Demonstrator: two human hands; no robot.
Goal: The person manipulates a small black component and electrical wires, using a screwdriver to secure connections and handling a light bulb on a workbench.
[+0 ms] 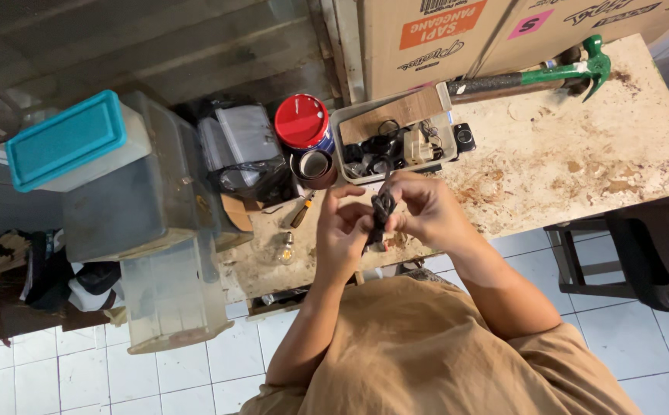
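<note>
While both hands, left (342, 230) and right (419, 211), pinch the black cord bundle (381, 211) shut-fingered above the table (580, 154) edge, it looks light, limp and prone to uncoiling, so grip is best taken across the knotted middle, not the loose ends.

Green hammer (572, 73), red-lidded can (302, 121), perhaps bulb (285, 249).

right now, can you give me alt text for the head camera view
Seen from above, a person's left hand and right hand hold a small black bundled cord over a stained workbench. Behind them sit a clear tray of dark parts, a red-lidded can and a green hammer.
</note>
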